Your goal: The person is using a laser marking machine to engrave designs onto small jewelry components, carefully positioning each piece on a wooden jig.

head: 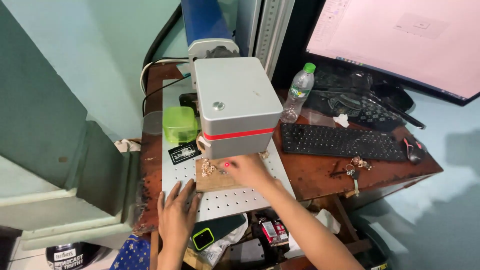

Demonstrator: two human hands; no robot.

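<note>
While the left hand (pixel 176 212) lies flat and spread, the wooden board (pixel 212 180) touches its fingertips. The right hand (pixel 246 170) rests on the board, fingers hidden, so I cannot tell its grip.

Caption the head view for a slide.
Right hand on a wooden board under a grey laser head; left hand flat on the perforated plate.

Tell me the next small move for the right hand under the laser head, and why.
Probably nudge the small piece under the red dot. The right hand rests on the wooden board beside the dot, below the grey head, while the left hand lies flat on the perforated plate.
</note>
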